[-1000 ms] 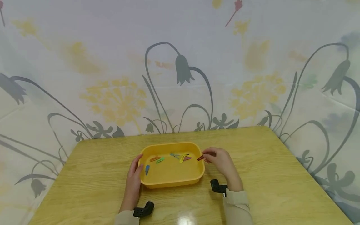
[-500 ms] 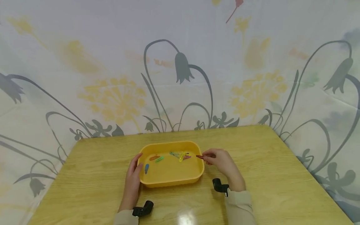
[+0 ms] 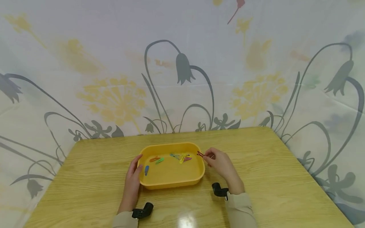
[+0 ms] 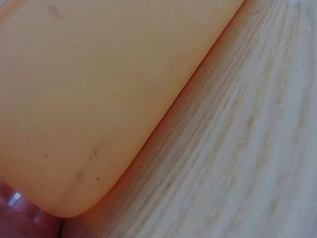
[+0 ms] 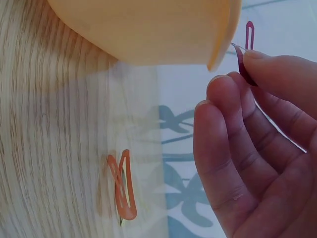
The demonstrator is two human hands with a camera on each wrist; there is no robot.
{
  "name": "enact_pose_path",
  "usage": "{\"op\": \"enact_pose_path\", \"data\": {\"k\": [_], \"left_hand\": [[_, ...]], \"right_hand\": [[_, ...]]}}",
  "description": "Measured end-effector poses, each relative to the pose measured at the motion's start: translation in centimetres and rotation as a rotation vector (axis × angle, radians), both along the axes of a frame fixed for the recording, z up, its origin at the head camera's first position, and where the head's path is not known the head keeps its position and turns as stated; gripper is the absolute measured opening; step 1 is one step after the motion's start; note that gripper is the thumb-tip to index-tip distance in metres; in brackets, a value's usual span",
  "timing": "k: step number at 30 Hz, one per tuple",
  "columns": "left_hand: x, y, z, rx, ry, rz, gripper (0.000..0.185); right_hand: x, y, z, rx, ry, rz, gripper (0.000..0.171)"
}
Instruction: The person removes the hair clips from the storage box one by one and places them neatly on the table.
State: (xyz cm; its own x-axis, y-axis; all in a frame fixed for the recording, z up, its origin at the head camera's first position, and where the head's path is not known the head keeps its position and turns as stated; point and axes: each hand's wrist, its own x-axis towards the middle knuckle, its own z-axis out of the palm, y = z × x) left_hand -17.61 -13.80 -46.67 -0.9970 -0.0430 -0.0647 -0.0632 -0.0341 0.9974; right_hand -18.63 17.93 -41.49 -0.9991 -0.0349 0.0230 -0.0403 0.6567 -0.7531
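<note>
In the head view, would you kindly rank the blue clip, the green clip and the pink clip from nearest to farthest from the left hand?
Measured from the left hand at the tray's left side:
1. Blue clip, in the tray's left part, just beside the fingers.
2. Green clip, left of centre, toward the far wall.
3. Pink clip, right of centre.
</note>
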Motion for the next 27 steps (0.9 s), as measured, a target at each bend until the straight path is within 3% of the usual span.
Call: {"op": "enact_pose_path", "data": {"k": [7,15,27], "left_hand": [[-0.1,0.0,-0.2,-0.002,-0.026,0.02,0.038],[-0.2,0.0,-0.3,-0.005,0.013,0.01,0.039],[-0.1,-0.1,-0.4,0.002,0.017,0.01,0.038]], "right_hand": [[-0.2,0.8,-0.3,-0.02,-0.011,-0.029,0.011],[-0.2,2.0,-0.4,-0.056,-0.031,-0.056,0.013],[-0.3,3.2,-0.8,-0.028,0.003,-0.102,0.018]]}}
